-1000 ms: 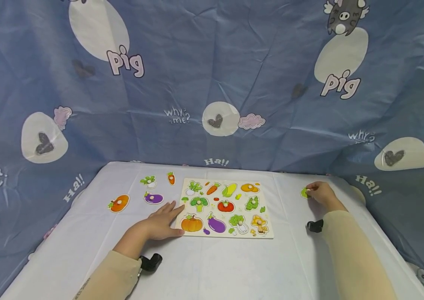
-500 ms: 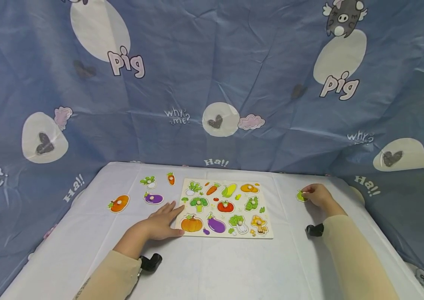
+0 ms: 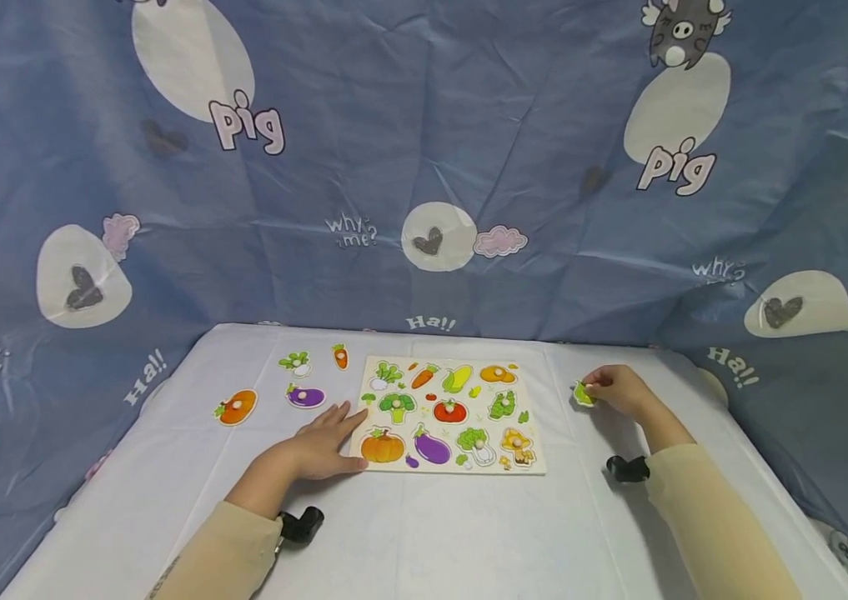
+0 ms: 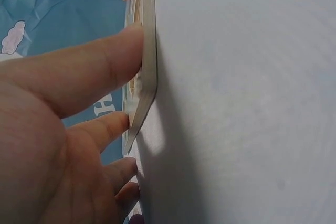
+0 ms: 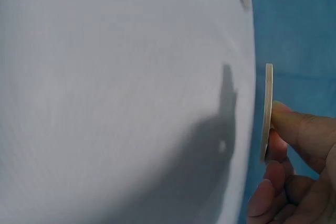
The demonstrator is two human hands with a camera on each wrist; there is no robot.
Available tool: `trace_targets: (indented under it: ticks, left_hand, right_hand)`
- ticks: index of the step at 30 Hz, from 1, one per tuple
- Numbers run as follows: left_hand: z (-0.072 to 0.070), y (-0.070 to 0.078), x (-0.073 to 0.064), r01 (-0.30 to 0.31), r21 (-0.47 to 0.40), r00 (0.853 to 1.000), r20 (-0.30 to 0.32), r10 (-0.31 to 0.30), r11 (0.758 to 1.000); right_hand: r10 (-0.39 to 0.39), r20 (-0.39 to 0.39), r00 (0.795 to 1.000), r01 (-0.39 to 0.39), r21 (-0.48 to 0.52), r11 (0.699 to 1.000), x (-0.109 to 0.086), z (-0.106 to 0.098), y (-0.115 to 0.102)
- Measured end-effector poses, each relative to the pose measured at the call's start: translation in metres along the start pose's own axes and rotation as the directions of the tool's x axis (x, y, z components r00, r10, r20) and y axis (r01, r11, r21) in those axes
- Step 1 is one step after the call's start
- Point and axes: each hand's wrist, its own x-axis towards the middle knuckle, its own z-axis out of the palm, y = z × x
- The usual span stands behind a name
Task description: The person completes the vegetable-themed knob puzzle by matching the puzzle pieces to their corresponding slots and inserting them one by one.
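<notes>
A flat wooden vegetable puzzle board (image 3: 412, 462) lies on the white table. My left hand (image 3: 322, 446) rests at its left edge with fingers spread; in the left wrist view the thumb (image 4: 118, 53) presses on the board near its edge. Off to the right of the board, my right hand (image 3: 622, 390) pinches a small green puzzle piece (image 3: 583, 394) between thumb and fingers. The right wrist view shows this piece edge-on, held above the cloth, its shadow lying apart from it. Knobbed broccoli (image 3: 397, 408), tomato (image 3: 450, 412) and mushroom (image 3: 518, 447) pieces sit in the board.
Left of the board lie loose knobbed pieces: a pumpkin (image 3: 236, 407), an eggplant (image 3: 306, 396), a carrot (image 3: 340, 357) and a leafy white-root vegetable (image 3: 296, 363). A blue printed cloth (image 3: 363, 167) hangs behind the table (image 3: 431, 533).
My right hand has moved left toward the board, carrying the green puzzle piece with it. My left hand stays in place on the board's edge.
</notes>
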Motion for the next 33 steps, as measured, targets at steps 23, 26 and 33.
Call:
trace_targets:
  ticks: [23,26,33]
  left_hand:
    - [0.001,-0.002,0.005,0.001,-0.006,1.000,-0.008,-0.001,1.000]
    - [0.001,-0.002,0.004,0.004,-0.016,1.000,-0.007,-0.004,1.000]
    - [0.003,-0.004,0.003,-0.011,-0.018,1.000,-0.011,0.011,1.000]
  right_hand:
    - [-0.151,-0.071,0.986,0.157,0.086,0.984,-0.013,0.036,-0.091]
    - [-0.157,-0.072,0.985,0.164,0.102,0.981,-0.012,0.043,-0.102]
    - [-0.148,-0.073,0.986,0.157,0.124,0.980,-0.007,0.066,-0.124]
